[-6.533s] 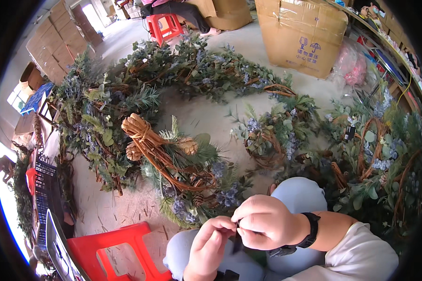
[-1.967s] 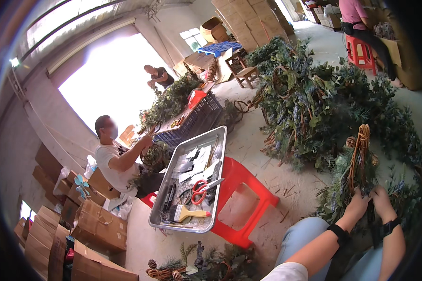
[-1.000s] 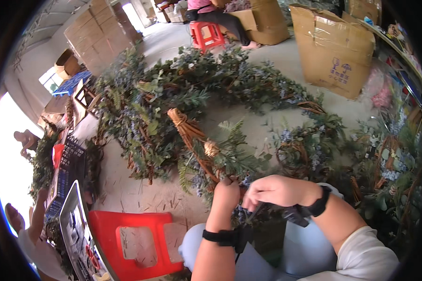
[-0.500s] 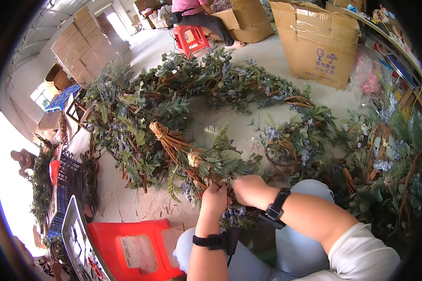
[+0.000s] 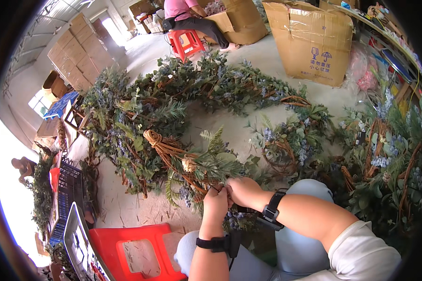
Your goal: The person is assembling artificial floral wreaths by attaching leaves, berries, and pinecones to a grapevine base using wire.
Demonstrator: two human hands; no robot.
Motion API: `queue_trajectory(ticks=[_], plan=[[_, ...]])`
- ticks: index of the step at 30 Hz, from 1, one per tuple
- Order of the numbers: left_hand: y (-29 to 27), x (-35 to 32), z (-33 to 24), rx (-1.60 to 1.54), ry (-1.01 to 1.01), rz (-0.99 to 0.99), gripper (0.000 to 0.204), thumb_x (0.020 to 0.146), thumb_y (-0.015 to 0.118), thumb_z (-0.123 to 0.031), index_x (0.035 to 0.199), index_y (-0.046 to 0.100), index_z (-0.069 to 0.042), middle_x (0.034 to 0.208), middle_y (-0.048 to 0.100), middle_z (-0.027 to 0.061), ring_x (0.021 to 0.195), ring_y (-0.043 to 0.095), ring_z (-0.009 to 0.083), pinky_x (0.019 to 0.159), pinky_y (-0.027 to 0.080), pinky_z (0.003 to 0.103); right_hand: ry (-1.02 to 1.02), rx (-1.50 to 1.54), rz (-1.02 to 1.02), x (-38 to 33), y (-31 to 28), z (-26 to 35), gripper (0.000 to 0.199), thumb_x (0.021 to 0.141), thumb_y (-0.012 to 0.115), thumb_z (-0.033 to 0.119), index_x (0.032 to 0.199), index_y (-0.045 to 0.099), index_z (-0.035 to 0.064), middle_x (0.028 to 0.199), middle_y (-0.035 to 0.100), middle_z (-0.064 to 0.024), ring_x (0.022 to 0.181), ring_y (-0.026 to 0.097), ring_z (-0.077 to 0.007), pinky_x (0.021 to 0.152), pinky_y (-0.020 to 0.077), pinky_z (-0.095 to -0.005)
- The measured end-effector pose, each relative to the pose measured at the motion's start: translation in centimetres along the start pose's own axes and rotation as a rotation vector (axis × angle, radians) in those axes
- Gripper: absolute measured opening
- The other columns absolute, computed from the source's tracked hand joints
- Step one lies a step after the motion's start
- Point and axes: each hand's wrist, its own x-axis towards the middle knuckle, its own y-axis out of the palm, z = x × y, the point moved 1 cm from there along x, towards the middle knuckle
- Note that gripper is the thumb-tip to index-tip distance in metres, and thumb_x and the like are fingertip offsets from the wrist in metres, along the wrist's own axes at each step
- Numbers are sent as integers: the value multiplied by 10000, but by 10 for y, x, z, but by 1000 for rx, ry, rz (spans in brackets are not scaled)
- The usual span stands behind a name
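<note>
**Hands closing in on the twig wreath**

Both hands are sitting tighter together than half a second ago, bunched at the near edge of the twig wreath (image 5: pixel 187 164) lying over the lap. Left hand (image 5: pixel 215 202) and right hand (image 5: pixel 243 191) are both curled shut, pinching greenery sprigs (image 5: pixel 220 161) against the vine frame. Looks like a sprig is getting fixed on; next it'll need seating snugly without loosening. Finished wreaths (image 5: pixel 173 98) are piling up on the floor beyond

Black strap bands on both wrists — white short sleeve on the right arm, light-blue trousers.
</note>
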Motion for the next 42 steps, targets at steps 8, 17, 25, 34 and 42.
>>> queue_trajectory(ticks=[8, 17, 25, 34, 42], plan=[[21, -3, 9, -238, 113, -281, 119, 874, 507, -67, 926, 561, 25, 704, 567, 43, 557, 503, 87, 506, 427, 227, -54, 36, -194, 0, 7, -8, 187, 823, 475, 189, 820, 607, 57, 773, 616, -157, 758, 586, -349, 654, 459, -438], [34, -3, 11, -283, 244, -432, 129, 878, 501, -74, 925, 553, 35, 776, 597, 58, 710, 539, 115, 644, 436, 233, -102, 61, -451, -3, 16, -10, 138, 790, 530, 175, 812, 636, 90, 736, 624, -118, 722, 584, -334, 624, 469, -441], [37, -2, 9, -260, 254, -380, 124, 884, 516, -105, 877, 550, 14, 701, 580, 39, 541, 505, 78, 476, 417, 225, -118, 108, -602, -6, 6, -5, 106, 776, 540, 107, 774, 634, 59, 731, 624, -134, 687, 575, -347, 607, 465, -430], [39, 1, -1, -324, 153, -211, 103, 896, 512, -114, 882, 543, -17, 562, 534, 16, 447, 477, 71, 398, 365, 211, 176, 490, -468, -8, -2, -4, 138, 824, 571, 120, 913, 613, 24, 759, 638, -177, 669, 635, -267, 609, 481, -330], [37, 0, -1, -147, 167, -176, 118, 866, 552, -113, 884, 564, 3, 584, 565, 34, 473, 522, 80, 433, 428, 233, 12, 197, -465, -6, -13, -7, 114, 783, 544, 112, 755, 616, 28, 657, 598, -172, 613, 591, -338, 557, 459, -404]])
